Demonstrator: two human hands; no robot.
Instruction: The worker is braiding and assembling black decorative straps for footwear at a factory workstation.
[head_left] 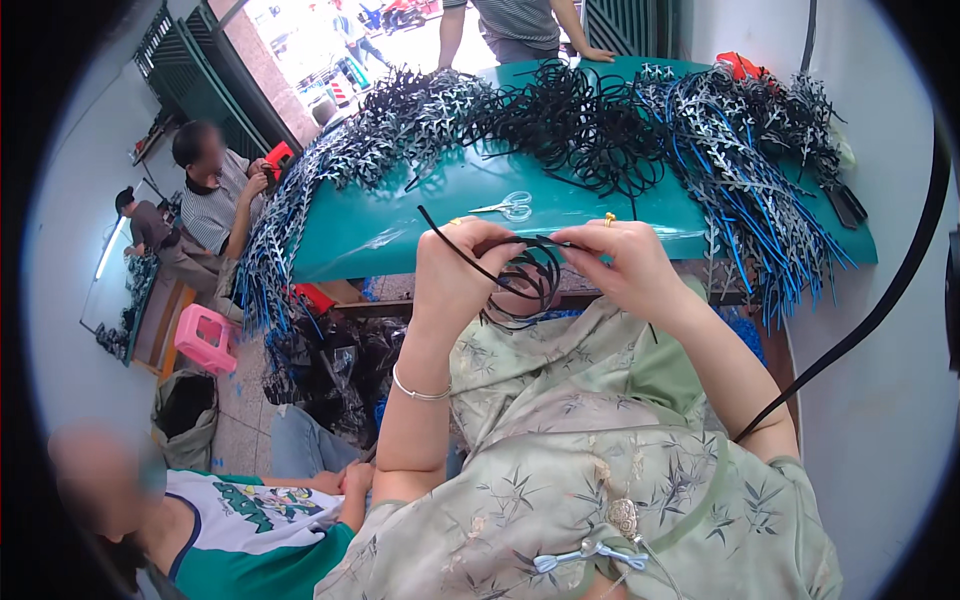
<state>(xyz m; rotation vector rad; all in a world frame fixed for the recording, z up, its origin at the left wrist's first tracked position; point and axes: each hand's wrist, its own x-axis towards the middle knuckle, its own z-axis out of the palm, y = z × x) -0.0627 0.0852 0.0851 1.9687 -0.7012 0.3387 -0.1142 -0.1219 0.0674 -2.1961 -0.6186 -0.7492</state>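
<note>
Over the near edge of the green table (390,225), I hold a coiled black cord (548,285) between both hands. My left hand (455,270) is closed around one side of it, and a straight end of the cord sticks up past the thumb side. Fingertips of my right hand (620,255) pinch the cord at the other side, close to the left fingers. Loops hang below and between the two hands. Just beyond them, a pair of scissors with clear handles (513,206) lies on the table.
A tangle of black cords (575,125) is heaped at the table's far middle. Bundles of grey-and-blue leafy strips (290,225) drape over the left side, with more strips (735,170) at right. A pink stool (205,338) stands left. People sit at left; another leans on the far edge.
</note>
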